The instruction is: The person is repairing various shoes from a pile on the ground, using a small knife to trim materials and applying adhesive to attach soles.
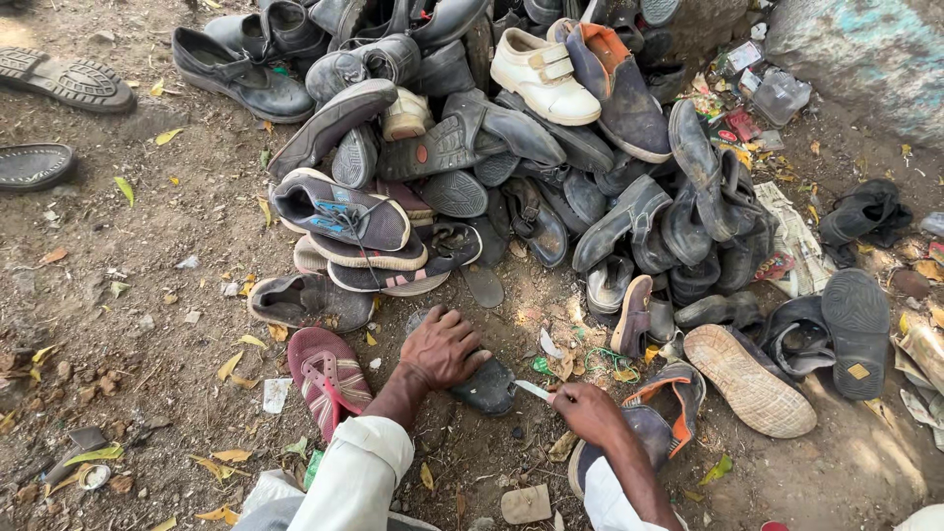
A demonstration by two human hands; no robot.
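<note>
Dirt ground (pixel 147 295), shoe pile (pixel 511 147) behind. Left hand (pixel 442 346) presses flat on black sole (pixel 487 385); right hand (pixel 588 411) grips small blade (pixel 534 390).

left hand (pixel 442 346) pressed palm-down, fingers spread, right hand (pixel 587 411) closed in grip

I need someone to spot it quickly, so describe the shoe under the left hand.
Below the big shoe heap, the left hand presses a black shoe onto the dirt. It lies right of the pink sandal, alone with a blade pointed at it.
</note>
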